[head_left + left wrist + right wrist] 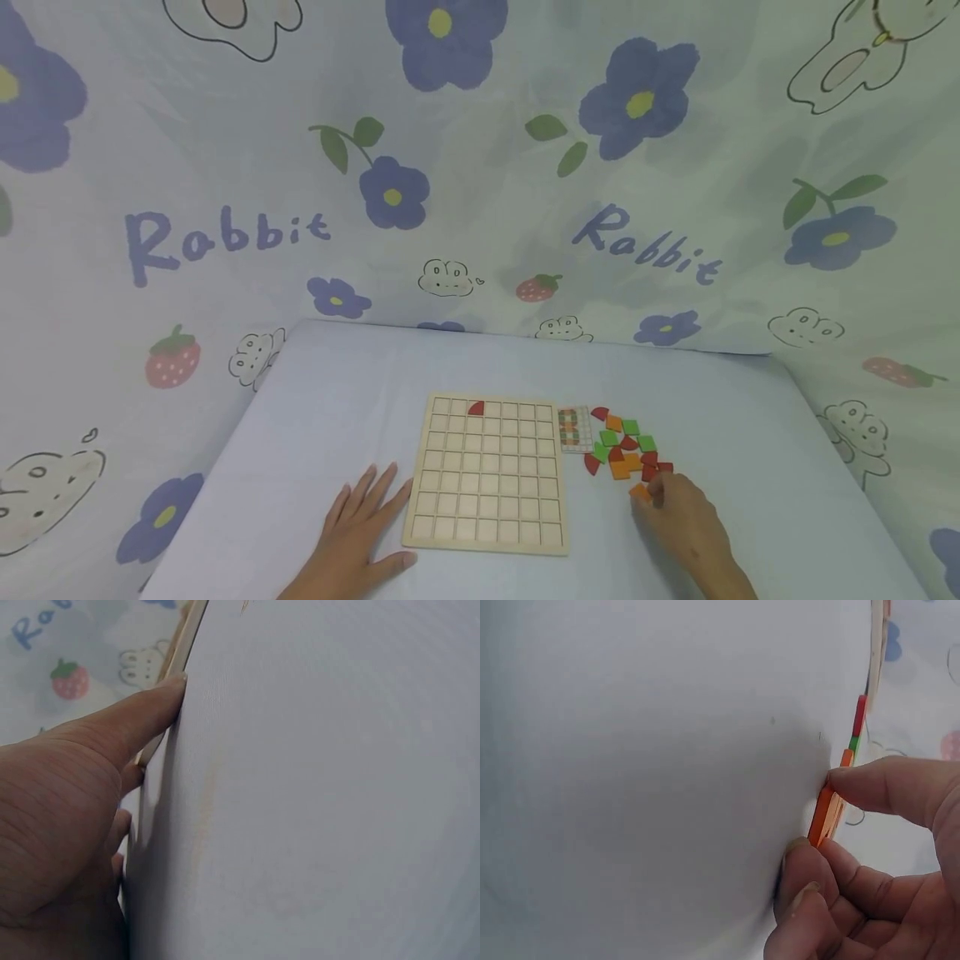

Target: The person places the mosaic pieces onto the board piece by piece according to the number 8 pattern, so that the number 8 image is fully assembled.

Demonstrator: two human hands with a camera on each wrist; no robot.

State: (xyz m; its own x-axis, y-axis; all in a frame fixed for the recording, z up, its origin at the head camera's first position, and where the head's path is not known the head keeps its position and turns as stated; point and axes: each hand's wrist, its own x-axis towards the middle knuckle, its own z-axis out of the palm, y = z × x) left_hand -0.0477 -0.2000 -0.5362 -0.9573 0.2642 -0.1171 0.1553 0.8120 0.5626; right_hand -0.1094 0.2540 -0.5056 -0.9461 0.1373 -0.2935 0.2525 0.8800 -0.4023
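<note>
A wooden grid board [485, 475] lies on the table, with one red quarter-circle tile [476, 408] in its top row. My left hand [358, 529] rests with fingers spread along the board's left side, thumb by its lower left corner; the left wrist view shows the thumb against the board's edge. At the near end of a loose tile pile, my right hand [684, 518] pinches an orange tile [823, 816] between thumb and fingers. Red, green and orange tiles [647, 444] are scattered just beyond that hand. The right fingertips partly cover the orange tile in the head view.
A small pattern card [575, 430] with a printed grid sits against the board's right side, left of the loose tiles. The table [247, 492] has a white cover. Behind it hangs a cloth [480, 167] printed with flowers and rabbits.
</note>
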